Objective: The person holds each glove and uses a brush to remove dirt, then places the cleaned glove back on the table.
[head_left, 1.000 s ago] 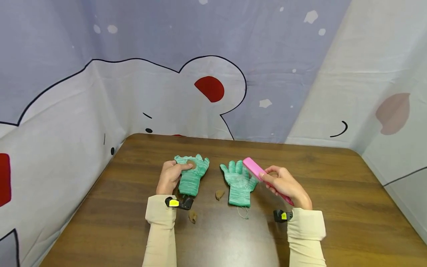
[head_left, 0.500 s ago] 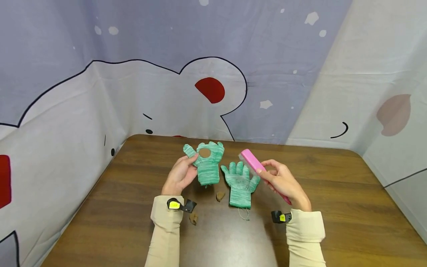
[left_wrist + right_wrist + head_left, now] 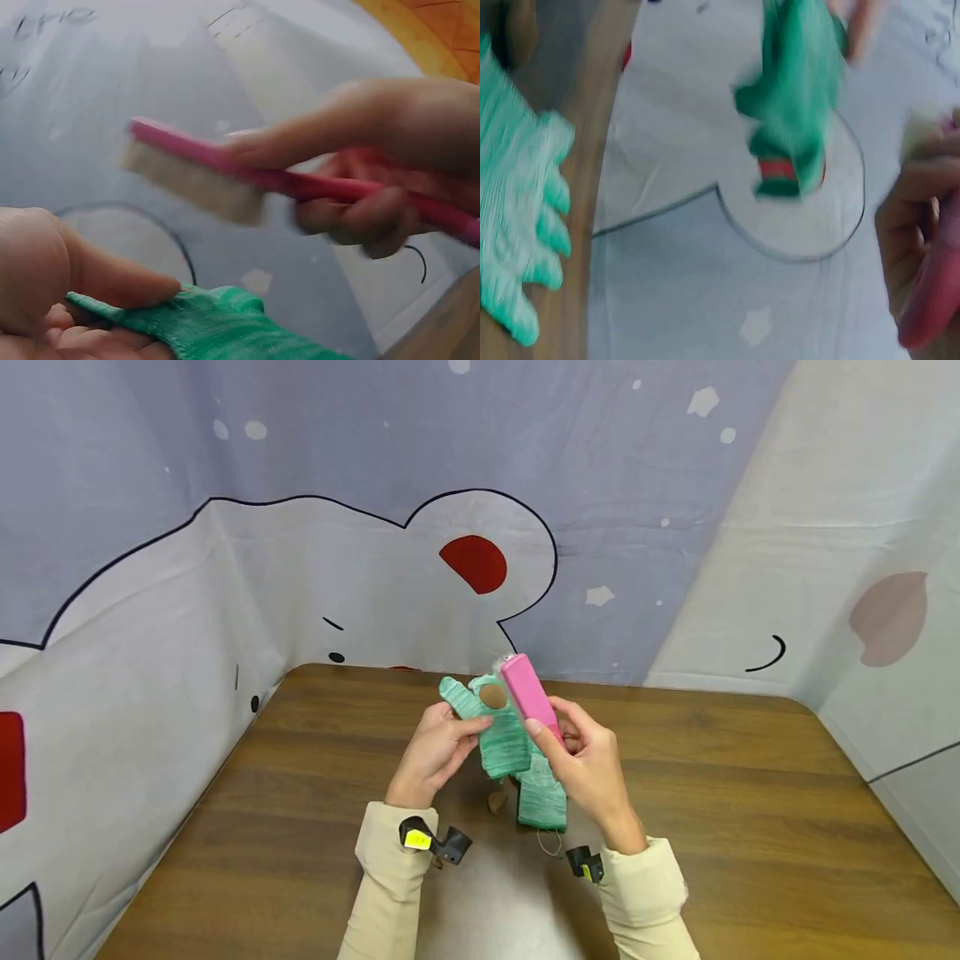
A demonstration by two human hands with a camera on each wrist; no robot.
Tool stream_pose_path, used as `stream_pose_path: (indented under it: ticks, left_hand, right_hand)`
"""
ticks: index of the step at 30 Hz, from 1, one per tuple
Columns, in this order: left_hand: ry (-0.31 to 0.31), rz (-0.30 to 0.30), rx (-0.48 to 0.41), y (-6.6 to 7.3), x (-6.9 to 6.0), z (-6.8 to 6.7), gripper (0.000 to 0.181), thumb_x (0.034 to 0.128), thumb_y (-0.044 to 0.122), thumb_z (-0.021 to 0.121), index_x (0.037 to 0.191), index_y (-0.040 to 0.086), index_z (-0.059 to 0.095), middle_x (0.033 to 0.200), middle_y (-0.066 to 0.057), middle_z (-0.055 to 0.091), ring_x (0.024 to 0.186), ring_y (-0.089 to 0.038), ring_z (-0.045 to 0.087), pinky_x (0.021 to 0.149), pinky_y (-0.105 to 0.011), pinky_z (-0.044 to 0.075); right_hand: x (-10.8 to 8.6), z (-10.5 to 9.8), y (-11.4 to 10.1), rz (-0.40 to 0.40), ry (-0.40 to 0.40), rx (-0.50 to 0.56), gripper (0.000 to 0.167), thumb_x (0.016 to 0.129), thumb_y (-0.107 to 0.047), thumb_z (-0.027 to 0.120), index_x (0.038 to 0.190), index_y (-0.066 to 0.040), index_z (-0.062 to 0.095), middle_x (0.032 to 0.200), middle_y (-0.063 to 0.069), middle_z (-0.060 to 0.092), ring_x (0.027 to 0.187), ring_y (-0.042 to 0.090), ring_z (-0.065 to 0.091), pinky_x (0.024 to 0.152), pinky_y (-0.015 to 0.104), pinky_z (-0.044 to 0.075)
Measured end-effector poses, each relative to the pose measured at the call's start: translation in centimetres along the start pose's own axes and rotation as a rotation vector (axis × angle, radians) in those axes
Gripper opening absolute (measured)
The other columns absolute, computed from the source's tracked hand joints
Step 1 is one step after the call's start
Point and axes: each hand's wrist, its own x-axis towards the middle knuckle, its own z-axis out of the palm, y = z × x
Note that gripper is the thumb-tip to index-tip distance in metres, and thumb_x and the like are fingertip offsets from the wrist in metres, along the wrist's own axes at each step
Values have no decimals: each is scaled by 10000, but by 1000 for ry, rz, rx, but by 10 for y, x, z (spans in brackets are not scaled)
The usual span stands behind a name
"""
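My left hand (image 3: 431,753) pinches a green knitted glove (image 3: 504,750) between thumb and fingers, raised above the table. A round brown spot (image 3: 492,696) shows on this glove. My right hand (image 3: 594,768) grips a pink brush (image 3: 529,692), its head overlapping the glove's right side in the head view. In the left wrist view its pale bristles (image 3: 196,191) face down, a gap above the glove. A second green glove (image 3: 542,803) lies on the table, its fingers hidden behind the raised glove and my right hand; the right wrist view shows those fingers spread.
On the wooden table (image 3: 750,793), a dry brown leaf-like piece (image 3: 497,802) lies beside the flat glove. Another brown piece (image 3: 437,863) is mostly hidden by my left wrist camera. A patterned cloth (image 3: 375,568) hangs behind the table.
My left hand has lifted its glove from the left and brought it rightward, in front of the flat glove. My right hand has moved the brush left and up to it.
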Motion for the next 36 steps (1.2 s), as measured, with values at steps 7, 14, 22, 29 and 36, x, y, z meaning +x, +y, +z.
stream_pose_path:
  ticks: [7, 14, 22, 29, 36]
  left_hand:
    - [-116, 46, 234, 10, -12, 21, 386, 849, -109, 503, 1230, -75, 451, 1135, -113, 572, 1011, -157, 535, 911, -300, 446]
    - [-53, 141, 523, 23, -23, 30, 263, 819, -79, 537, 1079, -80, 574, 991, -161, 652, 820, -125, 578, 757, -294, 503]
    - [161, 222, 547, 22, -23, 38, 187, 728, -109, 523, 864, -84, 648, 667, -87, 625, 569, -109, 512, 532, -238, 444]
    - [179, 145, 542, 25, -25, 38, 222, 721, -103, 520, 888, -66, 661, 724, -143, 672, 562, -96, 544, 505, -225, 420]
    - [120, 98, 455, 27, -26, 36, 193, 708, -127, 497, 845, -90, 627, 629, -64, 619, 511, -89, 499, 476, -224, 414]
  right_hand:
    - [-6, 15, -11, -140, -42, 10, 292, 828, 5, 641, 1107, 55, 569, 798, 160, 640, 344, 76, 475, 324, 219, 380]
    - [-5, 10, -7, -164, -88, 61, 300, 807, 70, 633, 1096, 80, 555, 822, 187, 639, 344, 74, 458, 320, 214, 372]
    - [-2, 20, -9, -287, 100, -83, 316, 741, 78, 694, 1037, 108, 586, 818, 209, 659, 408, 58, 492, 368, 172, 380]
    - [-1, 22, -8, -312, 223, -149, 311, 723, 72, 712, 1005, 113, 587, 756, 198, 648, 464, 149, 583, 411, 181, 424]
    - [2, 11, 0, -255, 248, -156, 290, 753, 51, 698, 1010, 113, 579, 739, 182, 652, 494, 105, 563, 424, 168, 407]
